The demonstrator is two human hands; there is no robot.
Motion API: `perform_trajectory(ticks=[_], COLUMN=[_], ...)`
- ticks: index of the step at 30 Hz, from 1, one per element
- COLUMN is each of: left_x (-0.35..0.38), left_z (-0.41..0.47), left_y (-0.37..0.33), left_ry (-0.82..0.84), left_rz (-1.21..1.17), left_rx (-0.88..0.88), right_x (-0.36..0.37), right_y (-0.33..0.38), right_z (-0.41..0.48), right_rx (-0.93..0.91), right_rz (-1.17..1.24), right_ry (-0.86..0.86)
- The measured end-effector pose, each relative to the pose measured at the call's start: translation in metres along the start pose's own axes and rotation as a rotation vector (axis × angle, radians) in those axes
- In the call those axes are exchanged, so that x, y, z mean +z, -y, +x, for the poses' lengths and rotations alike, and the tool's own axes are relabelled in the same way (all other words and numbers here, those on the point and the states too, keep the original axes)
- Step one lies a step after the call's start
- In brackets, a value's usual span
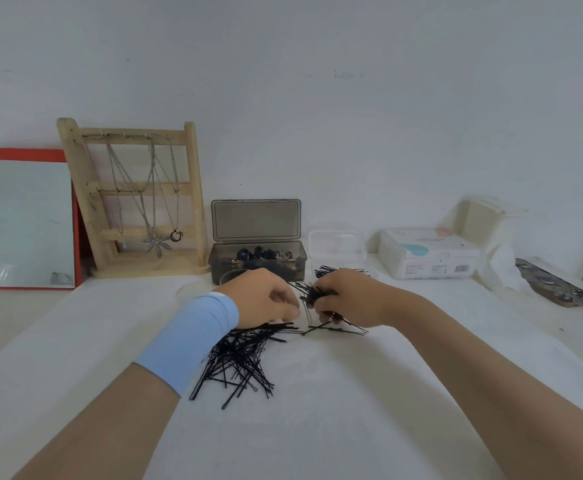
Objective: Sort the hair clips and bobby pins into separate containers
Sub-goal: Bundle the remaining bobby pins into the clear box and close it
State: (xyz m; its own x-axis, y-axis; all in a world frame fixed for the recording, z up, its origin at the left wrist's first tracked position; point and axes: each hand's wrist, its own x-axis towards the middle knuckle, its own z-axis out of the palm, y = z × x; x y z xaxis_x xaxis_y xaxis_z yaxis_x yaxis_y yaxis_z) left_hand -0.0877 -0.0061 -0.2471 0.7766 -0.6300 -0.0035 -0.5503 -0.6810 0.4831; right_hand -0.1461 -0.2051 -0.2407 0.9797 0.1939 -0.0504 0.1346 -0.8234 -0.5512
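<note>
Gathering bobby pins point(238, 358) goes best aligned — right hand point(345, 301) clenches a bundle, left hand point(266, 299) pinches strays — then into the clear box point(337, 242).

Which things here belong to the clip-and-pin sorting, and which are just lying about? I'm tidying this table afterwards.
Part of the job:
- loose bobby pins
- pin bunch in right hand
- left hand
- smoky box of hair clips
- clear box

Lying about:
- red-framed mirror
- wooden necklace stand
- white packet
- phone
</note>
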Motion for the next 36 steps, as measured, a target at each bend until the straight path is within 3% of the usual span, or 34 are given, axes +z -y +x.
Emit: perform_trajectory(ticks=[3,8,11,13,16,19,26,33,36], left_x=[0.001,0.000,-0.004,-0.004,0.000,0.003,-0.005,-0.002,0.001], left_z=[0.000,0.001,0.002,0.003,0.003,0.002,-0.004,-0.005,-0.005], left_y=[-0.005,-0.006,-0.006,-0.005,-0.010,-0.016,-0.019,-0.026,-0.027], left_ry=[-0.121,-0.235,-0.382,-0.436,-0.361,-0.315,-0.278,-0.220,-0.212], left_rz=[-0.073,-0.052,-0.006,-0.154,-0.452,-0.565,-0.260,-0.362,-0.214], left_rx=[0.016,-0.022,-0.073,-0.036,0.101,0.172,0.146,0.189,0.276], right_x=[0.009,0.012,0.014,0.012,0.009,0.008,0.009,0.009,0.008], right_y=[0.001,0.002,0.000,-0.001,-0.004,-0.005,-0.007,-0.006,-0.002], right_z=[0.002,0.001,0.002,0.003,0.005,0.005,0.007,0.007,0.007], right_rx=[0.007,-0.029,-0.005,0.007,0.017,-0.004,-0.028,-0.026,-0.033], right_rz=[0.290,0.433,0.695,0.864,1.029,1.077,1.128,1.056,1.018], right_ry=[0.053,0.090,0.124,0.128,0.140,0.182,0.218,0.234,0.207])
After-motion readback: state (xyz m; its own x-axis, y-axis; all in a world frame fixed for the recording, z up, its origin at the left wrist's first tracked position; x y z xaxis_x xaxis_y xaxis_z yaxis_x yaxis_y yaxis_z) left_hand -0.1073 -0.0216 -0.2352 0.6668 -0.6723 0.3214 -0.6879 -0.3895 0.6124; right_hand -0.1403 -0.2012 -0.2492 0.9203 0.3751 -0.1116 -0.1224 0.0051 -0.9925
